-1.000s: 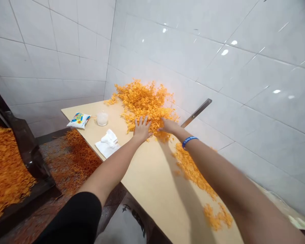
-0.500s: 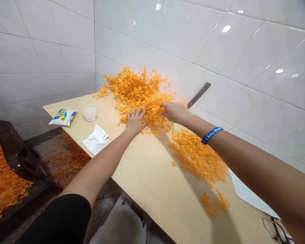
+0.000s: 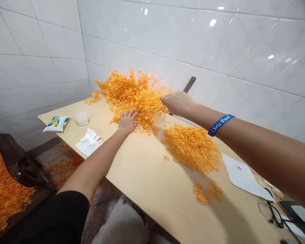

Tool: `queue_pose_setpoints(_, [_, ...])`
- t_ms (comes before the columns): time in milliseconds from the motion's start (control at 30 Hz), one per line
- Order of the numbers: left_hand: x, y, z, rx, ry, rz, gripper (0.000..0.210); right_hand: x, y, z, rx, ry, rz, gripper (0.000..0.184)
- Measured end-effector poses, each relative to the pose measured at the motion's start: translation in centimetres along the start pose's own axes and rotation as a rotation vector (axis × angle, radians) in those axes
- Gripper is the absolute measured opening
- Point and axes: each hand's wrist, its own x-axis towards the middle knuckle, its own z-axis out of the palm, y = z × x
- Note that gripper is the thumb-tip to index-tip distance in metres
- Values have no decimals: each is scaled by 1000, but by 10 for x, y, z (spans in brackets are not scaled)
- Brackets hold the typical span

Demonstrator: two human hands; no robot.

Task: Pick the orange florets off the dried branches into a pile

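A big heap of orange flower sprigs (image 3: 132, 89), small blossoms on thin branching stems, lies at the far end of the table against the wall. My left hand (image 3: 127, 122) rests at the heap's near edge, fingers spread and laid over the sprigs. Closed at the heap's right side, my right hand (image 3: 179, 102) grips orange sprigs; its fingertips are partly hidden. Nearer to me, below my right forearm, a smaller pile of loose orange blossoms (image 3: 193, 147) sits with a few stray clusters (image 3: 207, 193).
On the left of the table (image 3: 139, 176) are a printed packet (image 3: 56, 124), a glass cup (image 3: 81, 117) and a crumpled tissue (image 3: 88, 142). Paper (image 3: 244, 176) and eyeglasses (image 3: 271, 213) lie at right. More orange blossoms fill a dark chair (image 3: 7, 193). A metal bar (image 3: 189, 84) stands by the wall.
The view has shifted a little, bringing more of the paper and glasses into sight. My right hand has drawn slightly away from the heap, staying closed. My left hand remains on the sprigs.
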Motion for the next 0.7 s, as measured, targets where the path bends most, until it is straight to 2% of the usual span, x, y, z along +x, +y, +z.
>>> queue_pose_setpoints(67, [0, -1, 1, 5, 0, -6, 62, -6, 9, -8, -25, 27, 14, 27])
queue_pose_setpoints(133, [1, -1, 2, 3, -16, -54, 61, -16, 30, -21, -49, 67, 78, 29])
queue_pose_setpoints(200, [3, -2, 2, 4, -33, -110, 61, -29, 64, -37, -84, 90, 200, 44])
queue_pose_setpoints(267, [4, -2, 2, 14, -30, -127, 62, -46, 104, -55, -131, 66, 375, 74])
queue_pose_setpoints(300, [4, -2, 1, 19, -21, -123, 62, -56, 122, -63, -151, 53, 464, 78])
queue_pose_setpoints(400, [4, 0, -4, 2, -5, -111, 64, -92, 159, -81, -142, 133, 637, 72])
queue_pose_setpoints(500, [0, 0, -12, -119, 80, -83, 59, -132, 166, -85, -65, 344, 738, 81])
queue_pose_setpoints(567, [-3, -1, -17, -221, 185, -26, 49, -157, 158, -78, 5, 439, 760, 57])
queue_pose_setpoints(600, [-4, -1, -19, -255, 237, 11, 45, -169, 152, -72, 49, 437, 757, 44])
queue_pose_setpoints(633, [-5, -1, -20, -274, 286, 50, 43, -182, 145, -64, 101, 408, 740, 38])
queue_pose_setpoints(700, [-4, 2, -23, -269, 366, 131, 40, -208, 127, -46, 215, 280, 733, 40])
